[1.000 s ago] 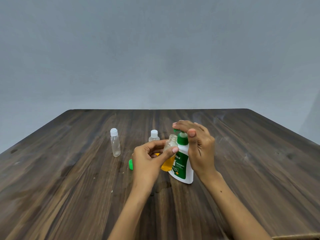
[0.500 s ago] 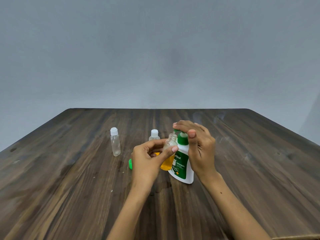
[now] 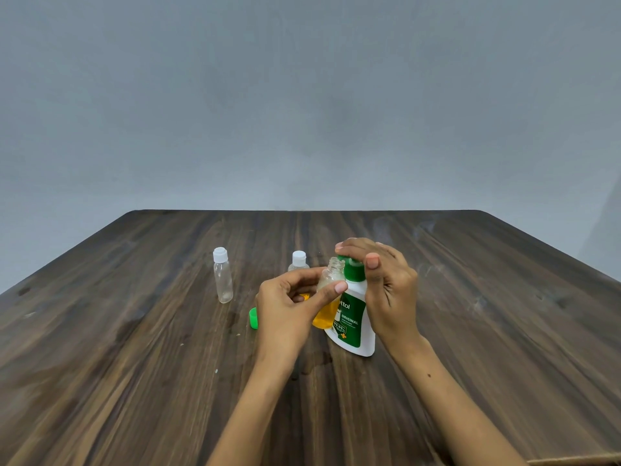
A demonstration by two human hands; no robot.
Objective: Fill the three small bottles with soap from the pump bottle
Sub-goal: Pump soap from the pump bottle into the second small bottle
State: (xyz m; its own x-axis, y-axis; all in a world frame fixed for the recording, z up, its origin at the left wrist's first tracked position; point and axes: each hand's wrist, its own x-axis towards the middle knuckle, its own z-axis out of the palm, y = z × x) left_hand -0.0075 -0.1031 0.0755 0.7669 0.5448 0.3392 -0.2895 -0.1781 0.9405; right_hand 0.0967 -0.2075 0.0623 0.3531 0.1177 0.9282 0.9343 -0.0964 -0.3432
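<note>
A white pump bottle with a green label and green pump head stands on the wooden table. My right hand lies over the pump head, fingers on top, thumb against its side. My left hand grips an uncapped small bottle, its mouth right under the pump spout; yellow soap fills its lower part. A capped empty small bottle stands to the left. Another capped small bottle shows behind my left hand, its body mostly hidden.
A green cap lies on the table just left of my left hand. A small wet spot marks the wood in front of the pump bottle. The table's far edge meets a plain grey wall.
Almost nothing differs: both hands stay on the pump head and the small bottle, with only a slight shift in position.
</note>
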